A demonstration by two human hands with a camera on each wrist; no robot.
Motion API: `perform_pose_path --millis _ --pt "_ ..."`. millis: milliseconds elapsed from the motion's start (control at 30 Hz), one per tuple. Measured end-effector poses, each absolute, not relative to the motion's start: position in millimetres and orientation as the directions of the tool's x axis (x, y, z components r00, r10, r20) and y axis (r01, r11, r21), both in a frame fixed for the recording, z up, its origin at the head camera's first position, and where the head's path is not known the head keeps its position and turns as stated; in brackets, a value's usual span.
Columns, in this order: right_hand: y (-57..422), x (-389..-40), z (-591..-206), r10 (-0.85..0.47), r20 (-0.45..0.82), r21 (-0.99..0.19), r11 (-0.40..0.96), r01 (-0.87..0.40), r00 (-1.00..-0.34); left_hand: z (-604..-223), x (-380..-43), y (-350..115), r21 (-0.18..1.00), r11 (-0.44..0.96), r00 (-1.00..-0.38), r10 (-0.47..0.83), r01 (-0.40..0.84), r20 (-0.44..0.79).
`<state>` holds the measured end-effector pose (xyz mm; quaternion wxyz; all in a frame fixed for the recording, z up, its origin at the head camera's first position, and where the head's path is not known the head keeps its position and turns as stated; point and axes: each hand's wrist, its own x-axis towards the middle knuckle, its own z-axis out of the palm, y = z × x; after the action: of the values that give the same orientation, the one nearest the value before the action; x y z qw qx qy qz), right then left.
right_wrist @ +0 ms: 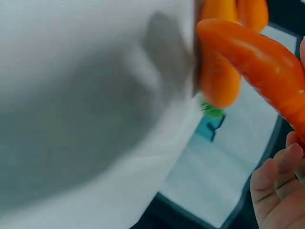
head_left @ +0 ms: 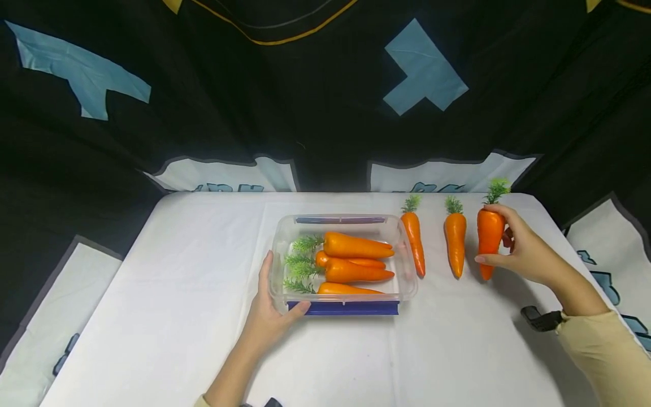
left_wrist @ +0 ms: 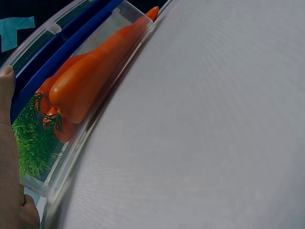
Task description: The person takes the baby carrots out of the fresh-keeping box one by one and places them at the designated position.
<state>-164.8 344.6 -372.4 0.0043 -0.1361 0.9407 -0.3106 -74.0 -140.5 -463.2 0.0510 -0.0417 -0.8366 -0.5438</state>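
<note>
A clear plastic container [head_left: 407, 282] with blue clasps stands on the white table, holding several orange carrots [left_wrist: 90, 71] with green tops. At its left front corner my left hand [head_left: 269, 316] grips it, the thumb over the front wall by the blue clasp [head_left: 346, 308] and the fingers along the left side. My right hand [head_left: 524, 249] holds a carrot [head_left: 490, 232] between thumb and fingers at the table's right. In the right wrist view this carrot [right_wrist: 262, 62] is lifted above the cloth, tip pointing away from the hand. Beside it lie two more carrots, a middle one [head_left: 455, 237] and one against the container [head_left: 414, 240].
White cloth covers the table [head_left: 193, 271]. Behind it hangs a black curtain [head_left: 254, 113] with blue and white patches. The right hand's shadow [right_wrist: 95, 119] falls on the cloth.
</note>
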Motion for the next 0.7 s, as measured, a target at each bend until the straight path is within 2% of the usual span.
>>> perform_pose_path --millis 333,700 --pt "354 -178 -385 -0.223 -0.001 -0.550 0.814 -0.186 -0.975 -464 -74 -141 0.907 0.401 -0.991 0.018 0.130 0.135" --pt "361 -192 -393 -0.231 -0.023 -0.546 0.818 -0.181 -0.973 -463 -74 -141 0.913 0.389 -0.992 0.022 0.123 0.125"
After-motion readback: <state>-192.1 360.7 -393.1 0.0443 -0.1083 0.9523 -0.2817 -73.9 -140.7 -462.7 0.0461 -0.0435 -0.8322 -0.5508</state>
